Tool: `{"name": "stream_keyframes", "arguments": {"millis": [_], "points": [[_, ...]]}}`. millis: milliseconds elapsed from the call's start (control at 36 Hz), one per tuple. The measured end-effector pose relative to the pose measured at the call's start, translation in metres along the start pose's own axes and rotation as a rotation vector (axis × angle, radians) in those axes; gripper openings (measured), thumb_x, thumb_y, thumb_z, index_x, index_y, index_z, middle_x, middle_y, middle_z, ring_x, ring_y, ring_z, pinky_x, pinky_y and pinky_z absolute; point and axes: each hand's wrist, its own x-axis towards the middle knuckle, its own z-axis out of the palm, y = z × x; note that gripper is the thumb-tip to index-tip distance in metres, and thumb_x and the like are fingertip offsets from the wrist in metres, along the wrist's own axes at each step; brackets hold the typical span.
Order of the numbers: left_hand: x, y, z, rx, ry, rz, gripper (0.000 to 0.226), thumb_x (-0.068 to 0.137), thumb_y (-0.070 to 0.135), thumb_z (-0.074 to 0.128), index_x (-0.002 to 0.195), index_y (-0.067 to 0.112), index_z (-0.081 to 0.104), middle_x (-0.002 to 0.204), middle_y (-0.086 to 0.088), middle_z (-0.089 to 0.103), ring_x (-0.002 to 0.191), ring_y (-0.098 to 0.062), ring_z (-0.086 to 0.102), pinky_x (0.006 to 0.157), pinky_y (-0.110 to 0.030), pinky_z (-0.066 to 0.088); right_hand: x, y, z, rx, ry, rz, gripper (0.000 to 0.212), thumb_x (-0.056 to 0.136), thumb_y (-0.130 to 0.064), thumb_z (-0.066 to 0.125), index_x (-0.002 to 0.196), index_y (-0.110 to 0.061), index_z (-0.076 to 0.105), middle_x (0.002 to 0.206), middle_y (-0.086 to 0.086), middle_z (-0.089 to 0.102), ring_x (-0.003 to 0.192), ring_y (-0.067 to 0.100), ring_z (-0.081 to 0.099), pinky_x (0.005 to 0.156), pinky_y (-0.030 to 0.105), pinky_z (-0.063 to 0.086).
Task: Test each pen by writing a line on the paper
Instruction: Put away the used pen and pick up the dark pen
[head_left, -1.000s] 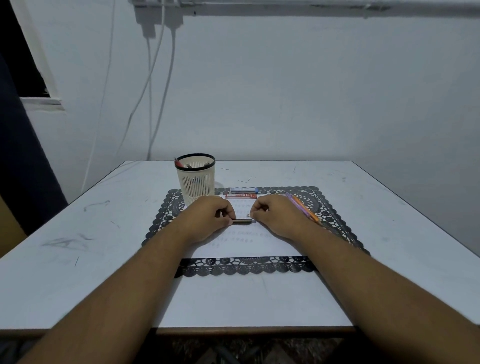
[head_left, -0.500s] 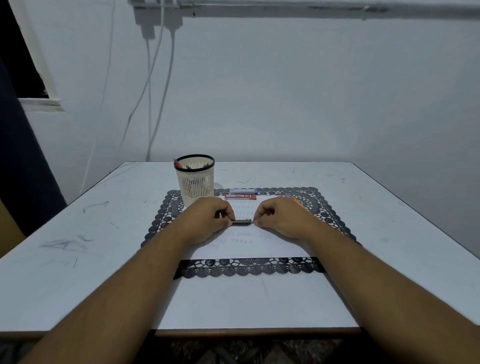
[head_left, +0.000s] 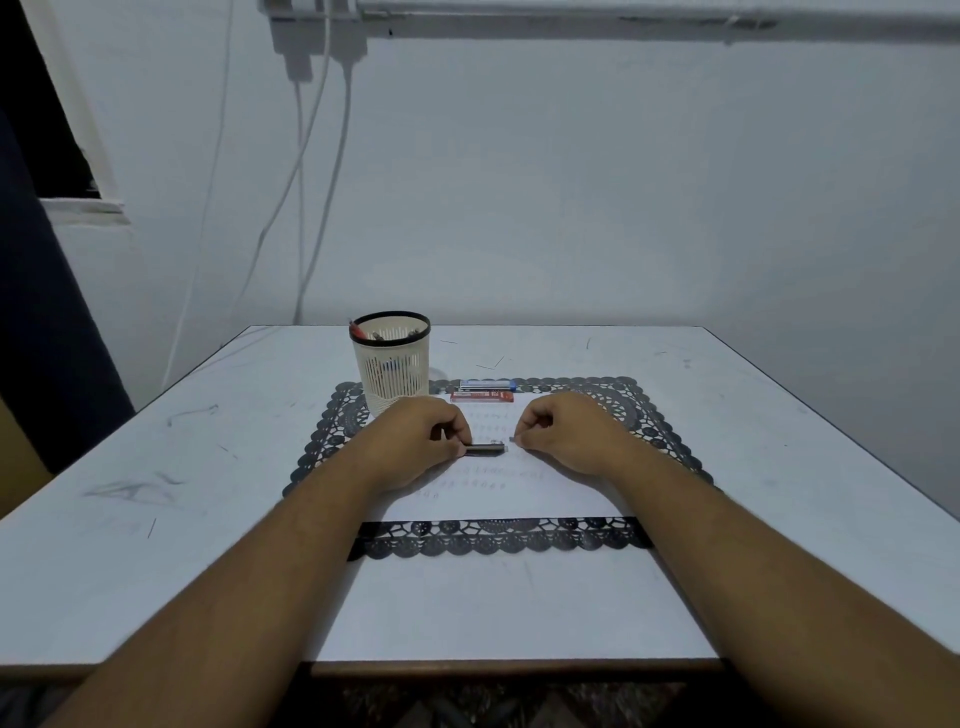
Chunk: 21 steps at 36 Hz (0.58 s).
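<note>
- Gripping a dark pen (head_left: 484, 450) at its left end, the left hand (head_left: 415, 441) has thumb and fingers curled round the barrel; pen lies roughly level, just above the paper (head_left: 519, 493), mid-sheet.
- Right hand (head_left: 566, 434) has fingers curled, pinching something small and pale at its fingertips (head_left: 519, 441), just off the pen's right end w/ a slight gap. Prob. the cap, but too small to be sure.
- Done so far, judging by the sheet: several faint rows of marks on the paper, above and below the hands (colours hard to tell in this light). So some pens look already tested.
- Pen cup (head_left: 390, 361) at the mat's far left corner has pens in it; can't tell which of them are tested.
- Two flat packs, blue (head_left: 487, 385) and red (head_left: 481, 397), lie at the paper's far edge, untouched.
- Left to do, imo: get this pen's tip onto the paper, draw its line, then go through whatever remains in the cup.
- All of it sits on a black lace mat (head_left: 649, 415) on the white table (head_left: 208, 493).
</note>
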Motion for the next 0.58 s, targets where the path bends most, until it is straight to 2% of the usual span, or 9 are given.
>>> {"name": "stream_keyframes", "arguments": {"millis": [111,222,250,306,417,528,583], "points": [[-0.001,0.002,0.003,-0.060,0.001,-0.005,0.016,0.091,0.004,0.072,0.085,0.017,0.077,0.085,0.001,0.067,0.064,0.005,0.059,0.054,-0.011,0.046,0.002,-0.007,0.009,0.024,-0.026,-0.029,0.009,0.092,-0.022,0.075,0.084,-0.022,0.077,0.076,-0.007,0.072,0.065,0.002,0.059,0.060,0.018,0.046],[0.001,-0.003,0.004,-0.071,0.001,-0.010,0.017,0.089,0.008,0.075,0.083,0.024,0.077,0.083,0.006,0.067,0.067,-0.001,0.059,0.064,-0.030,0.056,0.004,-0.011,0.011,0.021,-0.038,-0.036,0.015,0.095,-0.019,0.069,0.085,-0.026,0.077,0.082,-0.008,0.075,0.077,0.011,0.068,0.070,0.029,0.052],[0.001,-0.003,0.004,-0.059,-0.002,-0.002,0.017,0.089,0.009,0.075,0.084,0.025,0.077,0.083,0.007,0.067,0.068,-0.001,0.058,0.066,-0.030,0.055,0.005,-0.011,0.010,0.034,-0.029,-0.036,0.016,0.096,-0.018,0.067,0.086,-0.025,0.078,0.084,-0.006,0.076,0.079,0.012,0.069,0.071,0.029,0.052],[0.002,-0.002,0.003,-0.009,-0.010,0.025,0.014,0.090,0.011,0.075,0.086,0.025,0.077,0.083,0.009,0.067,0.069,0.001,0.057,0.065,-0.026,0.051,0.006,-0.010,0.007,0.075,0.001,-0.028,0.019,0.098,-0.016,0.065,0.087,-0.022,0.079,0.088,-0.001,0.077,0.078,0.012,0.068,0.068,0.027,0.048],[0.005,-0.001,0.004,0.068,-0.012,0.079,0.011,0.090,0.014,0.076,0.091,0.024,0.077,0.085,0.012,0.065,0.075,0.005,0.057,0.064,-0.011,0.040,0.022,-0.007,-0.002,0.091,0.106,0.019,0.020,0.098,-0.013,0.064,0.087,-0.023,0.077,0.101,-0.007,0.075,0.094,0.006,0.066,0.071,0.021,0.045],[0.005,0.002,0.005,0.094,-0.015,0.098,0.007,0.091,0.014,0.074,0.094,0.021,0.077,0.086,0.013,0.065,0.076,0.007,0.057,0.064,-0.010,0.041,0.050,-0.009,-0.009,-0.046,0.169,0.001,0.014,0.095,-0.013,0.064,0.095,-0.021,0.076,0.092,-0.009,0.069,0.089,0.013,0.061,0.070,0.026,0.041],[0.005,0.003,0.006,0.112,-0.020,0.112,0.006,0.092,0.015,0.073,0.095,0.020,0.076,0.086,0.014,0.065,0.078,0.008,0.056,0.064,-0.009,0.040,0.064,-0.009,-0.010,-0.113,0.196,0.000,0.016,0.095,-0.013,0.063,0.102,-0.021,0.074,0.099,-0.006,0.069,0.094,0.016,0.060,0.073,0.028,0.041]]}}
